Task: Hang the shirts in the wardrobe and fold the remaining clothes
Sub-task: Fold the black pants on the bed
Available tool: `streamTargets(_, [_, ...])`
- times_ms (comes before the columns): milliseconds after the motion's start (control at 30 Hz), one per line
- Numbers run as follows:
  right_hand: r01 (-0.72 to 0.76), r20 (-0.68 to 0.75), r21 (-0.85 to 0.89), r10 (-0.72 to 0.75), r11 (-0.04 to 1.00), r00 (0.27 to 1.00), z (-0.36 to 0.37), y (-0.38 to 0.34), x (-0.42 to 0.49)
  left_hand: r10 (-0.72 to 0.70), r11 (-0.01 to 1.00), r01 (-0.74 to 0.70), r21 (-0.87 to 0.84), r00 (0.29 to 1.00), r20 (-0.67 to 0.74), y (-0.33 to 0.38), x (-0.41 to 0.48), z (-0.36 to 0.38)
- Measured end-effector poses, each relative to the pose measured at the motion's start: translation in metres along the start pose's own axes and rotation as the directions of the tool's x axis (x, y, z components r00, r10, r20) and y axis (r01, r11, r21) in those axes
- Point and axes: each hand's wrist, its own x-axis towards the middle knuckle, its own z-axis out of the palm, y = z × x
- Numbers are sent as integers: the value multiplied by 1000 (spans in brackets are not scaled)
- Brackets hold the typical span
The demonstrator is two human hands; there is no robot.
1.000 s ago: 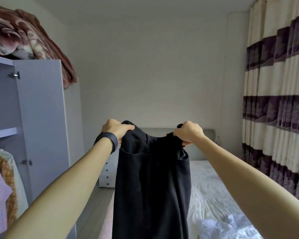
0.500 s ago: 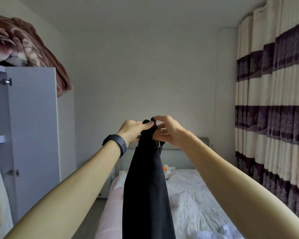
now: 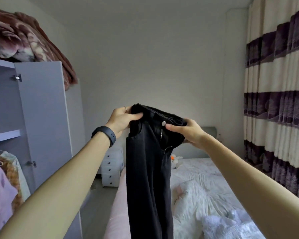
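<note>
Trousers [image 3: 148, 169] are hanging below the fingers [image 3: 135, 116], left hand [image 3: 123, 119] and right hand [image 3: 188, 133] both clenching the waistband over the bed [image 3: 205, 187]: folding step is running, next move probably needing legs laid flat beneath.

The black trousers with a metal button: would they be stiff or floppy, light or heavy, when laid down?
Likely floppy: the black fabric trousers hang straight down from the waistband, which the left hand and right hand pinch. Probably rather heavy for cloth, as the thick legs hang straight. The matte fabric seems unlikely to slip.
</note>
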Motion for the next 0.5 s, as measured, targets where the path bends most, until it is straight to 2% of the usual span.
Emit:
streamTargets(33, [60, -117, -116, -74, 991, 990, 2, -9, 1, 13, 998, -14, 61, 1000, 11, 3, -2, -6])
streamTargets(100, [142, -277, -402, -268, 905, 923, 3, -30, 7, 66, 977, -62, 204, 998, -15, 9, -4, -17])
streamTargets(167, [169, -349, -479, -364, 862, 864, 1, -49, 12, 146, 939, -111, 324, 985, -88, 16, -5, -25])
streamTargets(267, [187, -311, -493, -372, 850, 874, 9, -62, 6, 208, 914, -134, 382, 965, -160, 21, -8, -30])
streamTargets(300, [201, -282, -436, -345, 877, 895, 14, -60, 1, 205, 917, -131, 376, 965, -166, 23, -9, -31])
streamTargets(367, [124, -118, -253, -158, 959, 980, 28, -46, -18, 188, 938, -121, 324, 965, -184, 21, -14, -33])
streamTargets(400, [76, -26, -302, -88, 950, 996, 35, -36, -28, 177, 946, -111, 303, 963, -201, 18, -18, -33])
streamTargets(433, [56, 1, -436, -62, 898, 998, 41, -24, -33, 173, 949, -104, 296, 961, -216, 16, -22, -32])
streamTargets(500, [22, -147, -568, -128, 823, 981, 47, -3, -33, 177, 941, -102, 322, 961, -214, 15, -31, -28])
